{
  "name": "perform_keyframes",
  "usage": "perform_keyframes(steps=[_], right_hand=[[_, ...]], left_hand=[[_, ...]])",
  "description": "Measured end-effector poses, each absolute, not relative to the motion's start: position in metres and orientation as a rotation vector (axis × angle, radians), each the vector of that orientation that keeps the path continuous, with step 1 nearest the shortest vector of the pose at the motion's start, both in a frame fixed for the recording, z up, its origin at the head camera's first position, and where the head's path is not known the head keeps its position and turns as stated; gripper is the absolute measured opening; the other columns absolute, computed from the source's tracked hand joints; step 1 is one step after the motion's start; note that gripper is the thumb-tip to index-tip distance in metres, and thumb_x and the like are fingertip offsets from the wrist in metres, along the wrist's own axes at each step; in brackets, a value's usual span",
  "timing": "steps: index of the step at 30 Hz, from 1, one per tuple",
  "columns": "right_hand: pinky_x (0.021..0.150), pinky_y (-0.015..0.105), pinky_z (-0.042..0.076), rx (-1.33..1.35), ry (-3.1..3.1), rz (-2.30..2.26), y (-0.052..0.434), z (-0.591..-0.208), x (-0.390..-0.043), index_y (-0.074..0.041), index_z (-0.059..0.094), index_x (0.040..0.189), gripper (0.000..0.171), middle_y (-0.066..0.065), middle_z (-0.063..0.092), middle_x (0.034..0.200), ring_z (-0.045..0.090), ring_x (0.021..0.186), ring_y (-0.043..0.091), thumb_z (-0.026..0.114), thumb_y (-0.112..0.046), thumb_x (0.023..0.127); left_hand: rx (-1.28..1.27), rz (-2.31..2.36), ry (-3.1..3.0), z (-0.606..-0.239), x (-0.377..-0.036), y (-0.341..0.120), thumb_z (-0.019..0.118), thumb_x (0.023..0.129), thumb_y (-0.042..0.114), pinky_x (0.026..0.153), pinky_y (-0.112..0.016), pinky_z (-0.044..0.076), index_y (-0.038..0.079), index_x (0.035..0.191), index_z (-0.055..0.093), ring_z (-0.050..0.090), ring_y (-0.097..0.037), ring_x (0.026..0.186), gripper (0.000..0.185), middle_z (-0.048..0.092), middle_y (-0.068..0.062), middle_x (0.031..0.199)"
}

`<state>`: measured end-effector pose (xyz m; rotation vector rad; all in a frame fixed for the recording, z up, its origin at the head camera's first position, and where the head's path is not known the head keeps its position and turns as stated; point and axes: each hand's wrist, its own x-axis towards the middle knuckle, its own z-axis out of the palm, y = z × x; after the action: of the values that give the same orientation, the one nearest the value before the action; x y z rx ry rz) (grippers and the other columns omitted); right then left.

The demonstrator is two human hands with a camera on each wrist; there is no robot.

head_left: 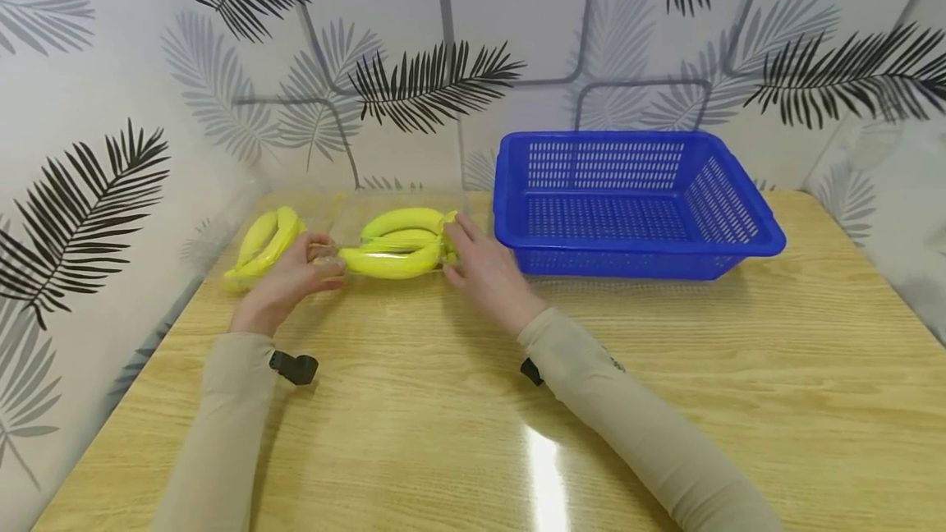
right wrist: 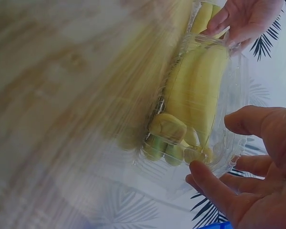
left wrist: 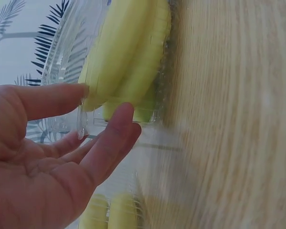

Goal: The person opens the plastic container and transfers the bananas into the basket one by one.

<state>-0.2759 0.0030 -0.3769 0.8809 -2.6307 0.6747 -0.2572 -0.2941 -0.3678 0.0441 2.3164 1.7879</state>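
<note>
A clear plastic box of yellow bananas lies on the wooden table, left of centre. My left hand grips its left end, thumb over the lid. My right hand holds its right end, by the stems. In the left wrist view the box sits between my thumb and fingers. In the right wrist view my right hand pinches the near end of the box, and my left hand clasps the far end.
A second clear box of bananas lies just left of the first, near the wall. An empty blue plastic basket stands to the right. Patterned walls close in the back and both sides.
</note>
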Motion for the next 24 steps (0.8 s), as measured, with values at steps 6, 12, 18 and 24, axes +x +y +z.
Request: perform_keyframes(steps=[6,12,18,24], right_hand=[[0.077,0.045,0.056,0.867,-2.612,0.591,0.001,-0.376,-0.274,0.0,0.048,0.137,0.048,0.024,0.042,0.147,0.063,0.088,0.035,0.065,-0.013,0.093],[0.065,0.041,0.052,0.888,-2.585,0.49,-0.003,-0.376,-0.27,0.004,0.049,0.132,0.044,0.026,0.046,0.143,0.056,0.076,0.034,0.063,-0.007,0.092],[0.065,0.038,0.049,0.887,-2.53,0.414,-0.007,-0.375,-0.267,0.007,0.054,0.124,0.039,0.025,0.053,0.135,0.054,0.074,0.032,0.066,-0.006,0.089],[0.065,0.035,0.048,0.864,-2.511,0.386,-0.01,-0.374,-0.267,0.006,0.057,0.116,0.033,0.023,0.058,0.129,0.053,0.073,0.03,0.069,-0.009,0.088]], left_hand=[[0.016,1.787,2.344,-0.366,-0.26,-0.29,0.052,0.097,-0.001,0.103,-0.049,0.045,-0.006,0.143,0.015,0.049,-0.037,0.112,0.059,0.024,-0.027,0.146],[-0.009,1.78,2.361,-0.367,-0.26,-0.289,0.051,0.096,-0.002,0.102,-0.049,0.046,-0.006,0.141,0.016,0.051,-0.036,0.108,0.058,0.029,-0.026,0.14],[-0.004,1.796,2.363,-0.366,-0.26,-0.289,0.052,0.095,-0.004,0.101,-0.049,0.047,-0.006,0.14,0.017,0.053,-0.031,0.105,0.057,0.033,-0.022,0.135],[0.004,1.809,2.347,-0.365,-0.259,-0.289,0.052,0.094,-0.005,0.1,-0.049,0.047,-0.004,0.14,0.016,0.055,-0.031,0.102,0.059,0.037,-0.017,0.125]])
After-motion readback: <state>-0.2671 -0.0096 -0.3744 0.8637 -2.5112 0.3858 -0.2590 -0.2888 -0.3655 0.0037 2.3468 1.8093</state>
